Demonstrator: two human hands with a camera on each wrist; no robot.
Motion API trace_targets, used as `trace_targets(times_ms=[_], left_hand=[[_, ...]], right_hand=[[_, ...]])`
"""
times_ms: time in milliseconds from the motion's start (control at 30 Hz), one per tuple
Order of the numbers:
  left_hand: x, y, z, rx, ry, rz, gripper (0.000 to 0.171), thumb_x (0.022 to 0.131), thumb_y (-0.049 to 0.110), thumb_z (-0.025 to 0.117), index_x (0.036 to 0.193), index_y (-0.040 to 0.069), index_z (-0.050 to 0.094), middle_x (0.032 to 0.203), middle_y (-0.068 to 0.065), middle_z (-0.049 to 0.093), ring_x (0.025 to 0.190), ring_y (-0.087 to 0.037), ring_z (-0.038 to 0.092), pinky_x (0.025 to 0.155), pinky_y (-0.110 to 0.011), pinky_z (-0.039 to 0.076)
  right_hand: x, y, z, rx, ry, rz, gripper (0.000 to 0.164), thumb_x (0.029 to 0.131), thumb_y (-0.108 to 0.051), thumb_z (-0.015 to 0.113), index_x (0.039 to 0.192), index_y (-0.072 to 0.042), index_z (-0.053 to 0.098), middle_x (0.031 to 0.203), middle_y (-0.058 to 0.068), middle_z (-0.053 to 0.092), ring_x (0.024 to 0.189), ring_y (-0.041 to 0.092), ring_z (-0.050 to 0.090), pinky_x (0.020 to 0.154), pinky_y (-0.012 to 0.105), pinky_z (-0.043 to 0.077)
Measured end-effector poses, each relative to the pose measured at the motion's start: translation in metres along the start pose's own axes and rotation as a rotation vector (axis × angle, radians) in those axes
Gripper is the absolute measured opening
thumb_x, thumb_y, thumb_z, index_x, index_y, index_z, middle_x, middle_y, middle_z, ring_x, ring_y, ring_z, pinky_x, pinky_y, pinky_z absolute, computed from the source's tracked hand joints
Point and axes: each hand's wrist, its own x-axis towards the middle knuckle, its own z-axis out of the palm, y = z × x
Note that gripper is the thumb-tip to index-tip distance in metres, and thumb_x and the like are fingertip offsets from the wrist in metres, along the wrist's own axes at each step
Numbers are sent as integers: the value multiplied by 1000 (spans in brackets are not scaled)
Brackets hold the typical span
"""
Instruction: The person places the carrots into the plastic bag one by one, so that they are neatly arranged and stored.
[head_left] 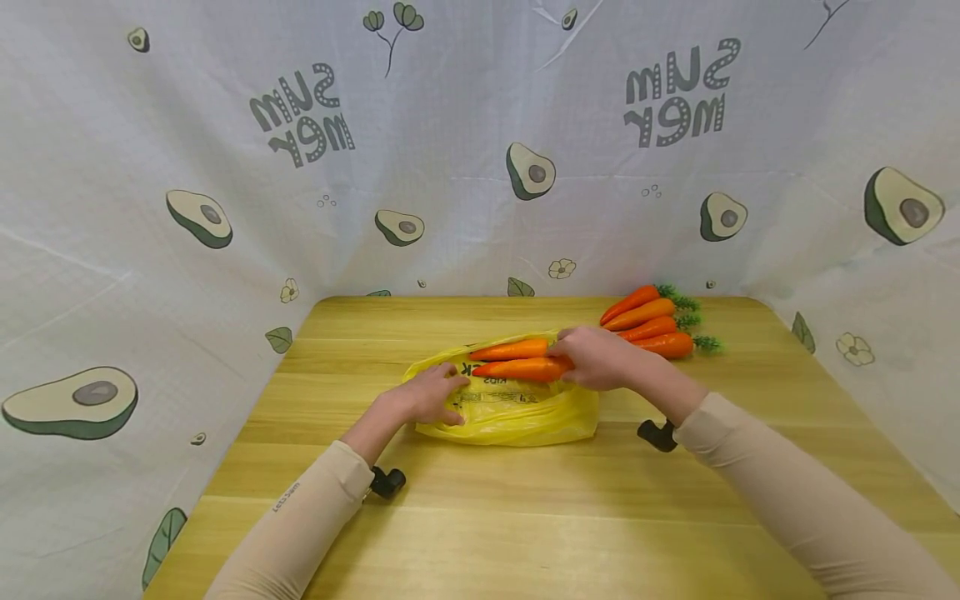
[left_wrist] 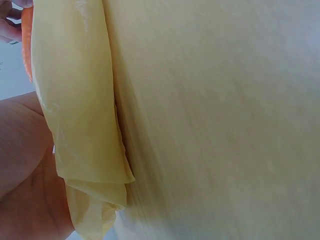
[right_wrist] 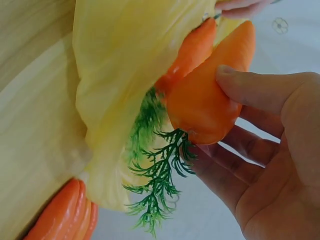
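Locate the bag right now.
Head view: the bag lies on the table near frame centre, between the left hand and right hand, with four carrots beyond its right end.

Curtain (head_left: 465, 108) reads "summer", yellow bag (head_left: 525, 423) "KIDS", left sleeve (head_left: 300, 521) "Lets sam"

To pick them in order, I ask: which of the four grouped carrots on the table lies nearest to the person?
The front carrot: its leafy top reaches farthest right, while the other three carrots lie behind it, toward the cloth.
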Motion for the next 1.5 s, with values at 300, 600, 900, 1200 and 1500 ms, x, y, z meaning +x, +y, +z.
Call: trace_targets(times_ms=[300, 600, 900, 1200, 1500], left_hand=[[-1, 0, -1, -9, 2, 2, 73, 93, 45, 71, 155, 19, 41, 158, -14, 34, 145, -34, 36, 118, -50, 35], [-2, 0, -1, -12, 0, 1, 73, 93, 44, 71, 154, 19, 42, 158, -14, 35, 145, -34, 37, 118, -50, 35], [-2, 0, -2, -3, -2, 6, 72, 94, 44, 71, 155, 18, 42, 158, -15, 35, 145, -34, 36, 118, -49, 34], [-3, 1, -3, -3, -9, -1, 73, 93, 44, 71, 154, 17, 42, 158, -14, 35, 145, -34, 37, 118, -49, 35], [-4, 1, -3, -20, -6, -6, 71, 93, 43, 71, 153, 17, 43, 159, -14, 34, 146, -35, 36, 118, -50, 34]], right_hand=[[13, -7, 14, 6, -18, 23, 21, 85, -15, 79, 105, -8, 76, 87, 2, 62, 78, 17, 58, 71, 36, 53], [27, -14, 25, -10, -31, 32, 15, 86, -26, 78, 81, -13, 71, 68, -6, 41, 62, 12, 39, 57, 29, 37], [35, -18, 31, -17, 12, -13, 17, 86, -34, 80, 90, -17, 78, 75, -5, 66, 67, 14, 57, 62, 33, 50], [34, -20, 37, -58, 27, -16, 22, 88, -35, 78, 103, -18, 79, 91, -1, 74, 79, 19, 65, 71, 38, 56], [29, -18, 45, -65, 65, -21, 26, 92, -41, 73, 103, -18, 79, 63, -7, 60, 53, 9, 50, 55, 30, 48]])
